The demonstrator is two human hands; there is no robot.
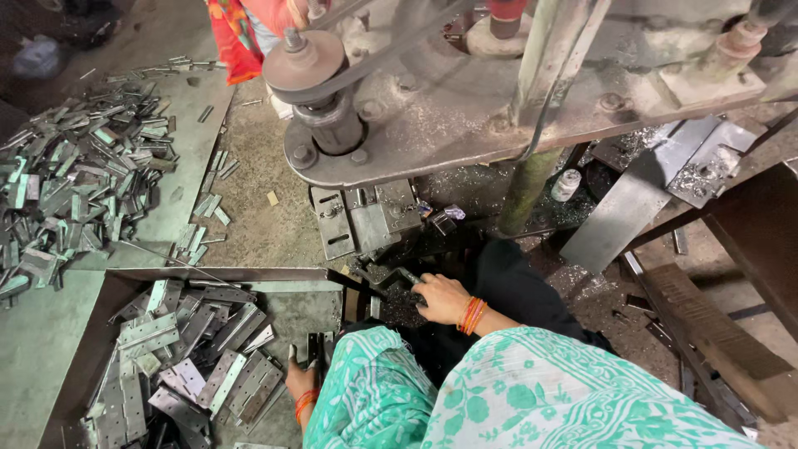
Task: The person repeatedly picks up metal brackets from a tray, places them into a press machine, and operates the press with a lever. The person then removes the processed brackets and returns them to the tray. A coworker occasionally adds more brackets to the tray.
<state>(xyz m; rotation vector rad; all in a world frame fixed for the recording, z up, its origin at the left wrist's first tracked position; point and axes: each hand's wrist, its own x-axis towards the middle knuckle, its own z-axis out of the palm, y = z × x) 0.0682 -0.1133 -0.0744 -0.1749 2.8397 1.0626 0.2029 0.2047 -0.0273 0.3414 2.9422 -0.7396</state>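
My left hand (299, 379), with orange bangles on its wrist, is low beside my green patterned clothing and grips a small dark metal plate (313, 347) at the right edge of a tray (100, 293). Several grey perforated hinge plates (193, 357) lie in that tray. My right hand (440, 298), also with orange bangles, reaches forward under the press machine (432, 116). Its fingers curl around a dark metal piece (397, 278) by the die block (370, 218). What lies under that hand is hidden in shadow.
A big heap of cut metal plates (75, 175) covers the sheet at the left. A belt pulley (303, 62) sits on the machine, with a person in red cloth (237, 37) behind it. A slanted steel sheet (632, 204) and a wooden plank (706, 324) lie at the right.
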